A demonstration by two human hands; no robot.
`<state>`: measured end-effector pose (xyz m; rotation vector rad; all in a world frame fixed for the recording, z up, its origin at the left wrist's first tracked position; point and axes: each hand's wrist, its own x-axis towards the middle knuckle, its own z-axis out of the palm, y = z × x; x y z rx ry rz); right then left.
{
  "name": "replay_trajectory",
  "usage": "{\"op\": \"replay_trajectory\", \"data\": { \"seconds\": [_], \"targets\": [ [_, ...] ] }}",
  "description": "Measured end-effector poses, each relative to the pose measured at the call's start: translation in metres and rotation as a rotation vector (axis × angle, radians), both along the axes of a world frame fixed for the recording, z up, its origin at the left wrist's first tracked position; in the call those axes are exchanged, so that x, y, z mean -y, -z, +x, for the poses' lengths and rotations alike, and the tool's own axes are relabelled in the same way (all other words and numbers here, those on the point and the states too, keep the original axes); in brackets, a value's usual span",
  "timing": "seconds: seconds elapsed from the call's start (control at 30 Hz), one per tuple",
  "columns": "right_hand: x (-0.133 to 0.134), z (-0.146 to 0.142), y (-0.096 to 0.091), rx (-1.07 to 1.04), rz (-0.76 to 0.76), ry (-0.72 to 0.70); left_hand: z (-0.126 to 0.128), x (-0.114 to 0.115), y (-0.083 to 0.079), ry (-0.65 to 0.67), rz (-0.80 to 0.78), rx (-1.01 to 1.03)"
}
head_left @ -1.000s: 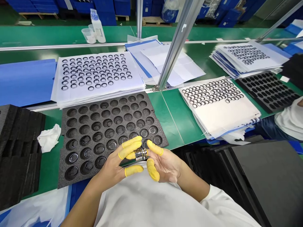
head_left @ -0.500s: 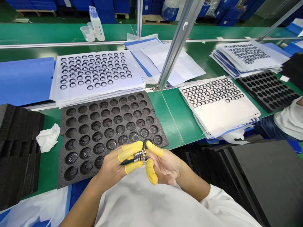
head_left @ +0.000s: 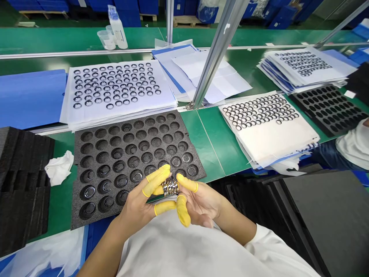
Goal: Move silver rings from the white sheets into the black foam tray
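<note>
Both my hands wear yellow finger cots and meet over the near edge of a black foam tray [head_left: 95, 127] full of round pockets. My left hand [head_left: 141, 202] and my right hand [head_left: 198, 202] pinch a short stack of shiny metal rings [head_left: 170, 187] between their fingertips. Several pockets in the tray's near rows hold rings; the far rows look empty. Behind the tray lies a white paper sheet [head_left: 164, 98] covered with rows of loose rings [head_left: 115, 85].
A crumpled white cloth [head_left: 59, 167] lies left of the tray, beside stacked black foam [head_left: 20, 181]. A slanted metal post [head_left: 216, 50] rises mid-table. Right: another ring-covered sheet [head_left: 276, 134], a second black tray [head_left: 331, 109], a co-worker's sleeve [head_left: 356, 144]. A bottle [head_left: 117, 29] stands far back.
My hands have shifted slightly up and toward the tray with the ring stack. My left fingers have lifted and rearranged around the stack.
</note>
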<state>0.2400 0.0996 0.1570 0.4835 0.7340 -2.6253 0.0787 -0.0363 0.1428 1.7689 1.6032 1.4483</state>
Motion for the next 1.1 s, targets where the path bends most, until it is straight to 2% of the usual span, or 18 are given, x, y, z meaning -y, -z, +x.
{"op": "replay_trajectory", "data": {
  "seconds": [0.17, 0.27, 0.37, 0.47, 0.57, 0.7, 0.9, 1.1],
  "targets": [
    [0.003, 0.003, 0.013, -0.063, -0.152, -0.009, -0.002, -0.003, 0.001, 0.043, 0.056, -0.005],
    [0.004, 0.004, 0.018, -0.096, -0.191, -0.026, -0.003, -0.005, -0.001, 0.057, 0.082, 0.000],
    [0.004, 0.005, 0.016, -0.119, -0.193, -0.009, -0.003, -0.006, -0.001, 0.062, 0.091, -0.008],
    [0.005, 0.005, 0.007, -0.115, -0.168, 0.068, -0.003, -0.006, -0.002, 0.036, 0.095, -0.021],
    [0.006, 0.005, 0.000, -0.062, -0.119, 0.085, -0.001, -0.006, -0.003, 0.002, 0.086, -0.041],
    [0.007, 0.005, -0.003, 0.001, -0.045, 0.055, 0.002, -0.006, -0.005, -0.028, 0.069, -0.053],
    [0.008, 0.005, -0.002, -0.015, 0.031, -0.004, 0.002, -0.006, -0.006, -0.027, 0.070, 0.013],
    [0.009, 0.003, -0.006, -0.120, 0.141, -0.042, 0.004, -0.001, -0.004, -0.024, 0.034, 0.114]
  ]
}}
